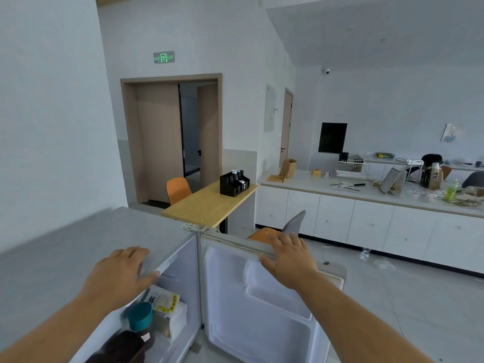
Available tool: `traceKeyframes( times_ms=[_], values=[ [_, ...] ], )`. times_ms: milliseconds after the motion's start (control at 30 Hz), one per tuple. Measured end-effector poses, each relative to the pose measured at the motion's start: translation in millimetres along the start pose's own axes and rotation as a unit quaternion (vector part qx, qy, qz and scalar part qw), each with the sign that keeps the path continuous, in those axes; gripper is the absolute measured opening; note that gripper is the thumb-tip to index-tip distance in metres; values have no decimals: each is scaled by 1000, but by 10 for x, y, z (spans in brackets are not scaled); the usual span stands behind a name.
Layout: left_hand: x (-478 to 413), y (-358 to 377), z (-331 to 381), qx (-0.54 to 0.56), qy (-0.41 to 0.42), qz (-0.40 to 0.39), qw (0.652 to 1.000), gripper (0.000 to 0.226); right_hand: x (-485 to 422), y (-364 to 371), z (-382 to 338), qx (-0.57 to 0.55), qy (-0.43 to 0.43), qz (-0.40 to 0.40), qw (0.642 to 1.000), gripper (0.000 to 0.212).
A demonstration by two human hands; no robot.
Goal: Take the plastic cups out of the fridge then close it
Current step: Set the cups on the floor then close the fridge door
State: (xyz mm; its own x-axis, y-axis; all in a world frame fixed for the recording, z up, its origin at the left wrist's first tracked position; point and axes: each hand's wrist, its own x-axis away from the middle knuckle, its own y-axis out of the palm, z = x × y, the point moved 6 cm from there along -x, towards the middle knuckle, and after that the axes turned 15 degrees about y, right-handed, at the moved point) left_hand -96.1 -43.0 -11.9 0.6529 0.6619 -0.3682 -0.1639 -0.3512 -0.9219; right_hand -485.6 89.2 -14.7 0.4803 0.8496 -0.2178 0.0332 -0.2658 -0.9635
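A small grey fridge (78,247) stands open in front of me. Its white door (262,310) is swung wide to the right. My left hand (123,273) rests flat on the front edge of the fridge top, holding nothing. My right hand (288,255) grips the top edge of the open door. Inside the fridge I see a dark brown bottle with a teal cap (140,317) and a white food packet with yellow print (165,301). No plastic cups show from this angle; most of the fridge interior is hidden below my arms.
A wooden table (207,205) with a black organiser (234,184) stands behind the fridge, with orange chairs (178,189) beside it. A long white counter (366,197) cluttered with items runs along the right. Bits of litter lie on the grey floor (392,284) to the right.
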Motion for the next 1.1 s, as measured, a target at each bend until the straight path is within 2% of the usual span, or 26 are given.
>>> traceKeyframes(
  times_ms=[200, 367, 533, 933, 1100],
  values=[
    [24, 97, -41, 33, -14, 1, 999, 69, 10, 233, 174, 59, 31, -32, 997, 73],
    [35, 160, -101, 47, -14, 15, 999, 55, -5, 262, 185, 57, 29, -30, 997, 56],
    [32, 186, -146, 56, -24, 26, 998, 38, 56, 306, 151, 44, 26, -21, 998, 48],
    [57, 91, -95, 73, -36, 19, 996, 41, 311, 229, -85, -11, 59, -4, 998, 46],
    [64, 61, -78, 79, -35, 16, 996, 40, 377, 188, -213, -19, 48, -12, 999, 44]
  ],
)
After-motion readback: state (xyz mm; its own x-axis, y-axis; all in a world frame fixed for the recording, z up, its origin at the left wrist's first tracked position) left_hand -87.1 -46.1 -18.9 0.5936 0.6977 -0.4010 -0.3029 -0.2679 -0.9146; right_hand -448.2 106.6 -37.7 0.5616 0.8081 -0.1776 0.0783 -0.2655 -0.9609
